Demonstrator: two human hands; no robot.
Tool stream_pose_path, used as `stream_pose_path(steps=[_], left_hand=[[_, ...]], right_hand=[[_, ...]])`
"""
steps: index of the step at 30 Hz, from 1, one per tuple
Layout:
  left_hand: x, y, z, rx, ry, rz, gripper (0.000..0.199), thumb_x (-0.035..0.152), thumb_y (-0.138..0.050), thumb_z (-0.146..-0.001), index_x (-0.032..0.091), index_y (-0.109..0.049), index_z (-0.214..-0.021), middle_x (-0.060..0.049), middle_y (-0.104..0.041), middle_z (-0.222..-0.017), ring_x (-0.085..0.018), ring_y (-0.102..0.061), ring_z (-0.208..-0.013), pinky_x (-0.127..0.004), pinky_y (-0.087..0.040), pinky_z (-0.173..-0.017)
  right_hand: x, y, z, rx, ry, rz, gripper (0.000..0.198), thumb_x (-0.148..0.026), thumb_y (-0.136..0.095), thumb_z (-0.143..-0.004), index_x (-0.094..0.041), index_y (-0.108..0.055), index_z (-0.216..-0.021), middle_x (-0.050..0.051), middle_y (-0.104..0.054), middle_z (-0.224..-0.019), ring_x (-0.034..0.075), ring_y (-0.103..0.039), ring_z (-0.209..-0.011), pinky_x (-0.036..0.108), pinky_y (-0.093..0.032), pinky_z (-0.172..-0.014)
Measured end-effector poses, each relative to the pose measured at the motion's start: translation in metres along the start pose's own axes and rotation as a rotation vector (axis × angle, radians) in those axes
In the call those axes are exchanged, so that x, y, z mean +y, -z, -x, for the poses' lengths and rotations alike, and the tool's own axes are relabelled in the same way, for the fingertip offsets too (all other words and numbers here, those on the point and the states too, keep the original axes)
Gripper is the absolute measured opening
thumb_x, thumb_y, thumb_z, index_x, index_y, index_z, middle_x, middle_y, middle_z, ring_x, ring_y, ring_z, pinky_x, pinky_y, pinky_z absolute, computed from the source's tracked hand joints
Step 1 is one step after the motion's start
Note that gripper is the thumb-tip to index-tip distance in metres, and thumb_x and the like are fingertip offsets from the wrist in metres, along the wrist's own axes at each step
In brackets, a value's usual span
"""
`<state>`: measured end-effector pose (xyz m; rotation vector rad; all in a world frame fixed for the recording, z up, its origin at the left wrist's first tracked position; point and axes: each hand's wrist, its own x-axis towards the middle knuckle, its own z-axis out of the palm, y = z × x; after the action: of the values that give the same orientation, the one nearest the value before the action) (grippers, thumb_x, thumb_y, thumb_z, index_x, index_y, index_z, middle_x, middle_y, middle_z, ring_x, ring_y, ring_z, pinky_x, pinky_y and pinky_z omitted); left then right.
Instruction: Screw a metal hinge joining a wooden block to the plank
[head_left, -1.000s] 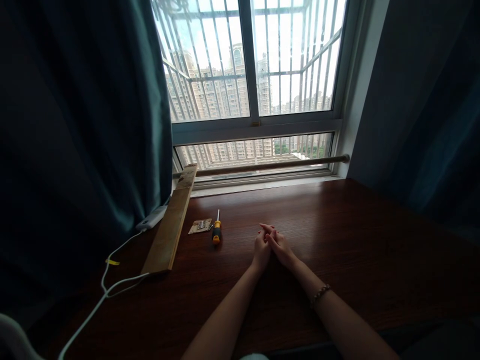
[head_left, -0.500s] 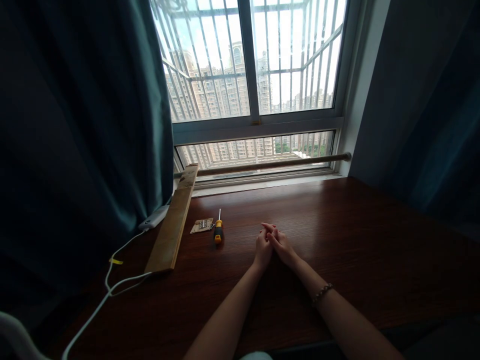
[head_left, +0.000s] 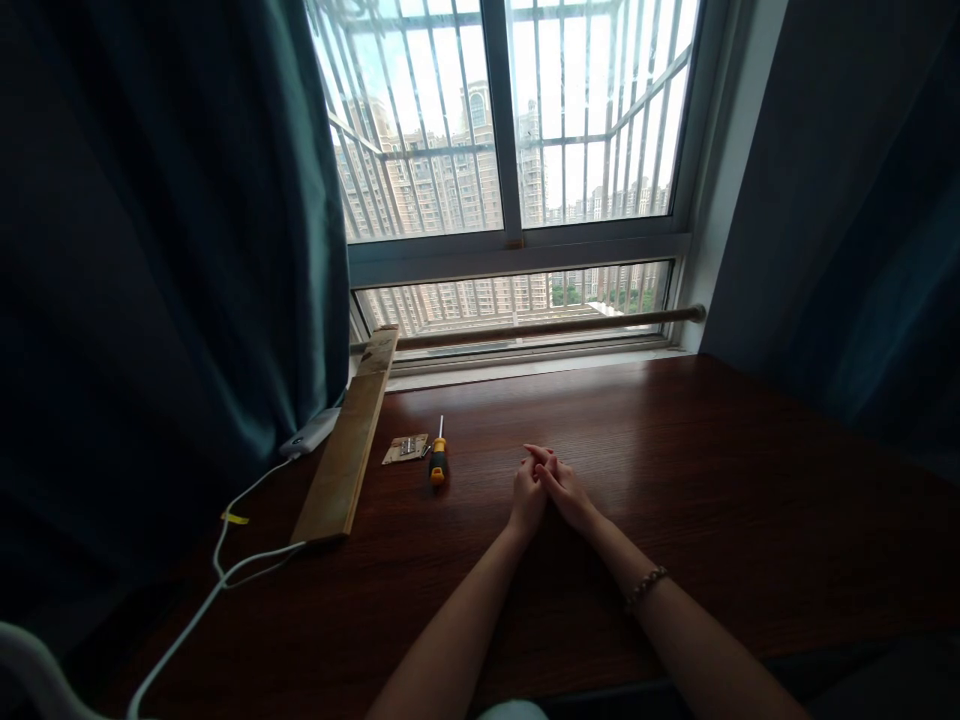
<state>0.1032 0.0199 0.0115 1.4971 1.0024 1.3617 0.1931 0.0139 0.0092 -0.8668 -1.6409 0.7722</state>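
Note:
My left hand (head_left: 529, 492) and my right hand (head_left: 568, 490) are clasped together on the dark wooden table (head_left: 712, 480). Their fingers overlap and fold over one another, and no object shows between them. A beaded bracelet (head_left: 646, 584) circles my right wrist. To the left of my hands lies a screwdriver (head_left: 438, 466) with a yellow and black handle, its shaft pointing at the window. Beside it is a small tan piece (head_left: 406, 448) with metal parts on it, too small to make out fully.
A long wooden board (head_left: 346, 450) slopes from the table up to the sill. Left of it are a white power strip (head_left: 311, 434), a white cable (head_left: 180, 640) and a blue curtain (head_left: 300, 250). A rail (head_left: 547, 328) crosses the window's lower part.
My hands stay clasped in the same spot. The view has shifted very slightly, and nothing on the table has moved.

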Motion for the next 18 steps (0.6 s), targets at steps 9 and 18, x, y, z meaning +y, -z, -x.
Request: stream_pose_path(steps=[9,18], left_hand=[[-0.0039,0.0009,-0.0005,0.007,-0.001,-0.02,0.038,0.045,-0.049,-0.077,0.013,-0.058,-0.095,-0.012,-0.064,-0.093,-0.023,-0.06,-0.087,-0.033,-0.045,-0.078],[0.0003,-0.0006,-0.0004,-0.002,0.02,-0.002,0.037,0.044,-0.05,-0.077,0.012,-0.057,-0.093,-0.011,-0.064,-0.089,-0.021,-0.06,-0.085,-0.031,-0.045,-0.076]], right_hand=[[-0.0017,0.0009,0.0003,-0.011,-0.003,-0.013,0.044,-0.043,-0.041,-0.084,-0.022,-0.047,-0.122,0.006,-0.057,-0.117,0.022,-0.049,-0.111,0.039,-0.038,-0.093],[0.0023,0.0,-0.0006,-0.009,-0.008,-0.013,0.046,-0.044,-0.04,-0.084,-0.021,-0.047,-0.123,0.007,-0.057,-0.117,0.022,-0.049,-0.111,0.039,-0.038,-0.094]])
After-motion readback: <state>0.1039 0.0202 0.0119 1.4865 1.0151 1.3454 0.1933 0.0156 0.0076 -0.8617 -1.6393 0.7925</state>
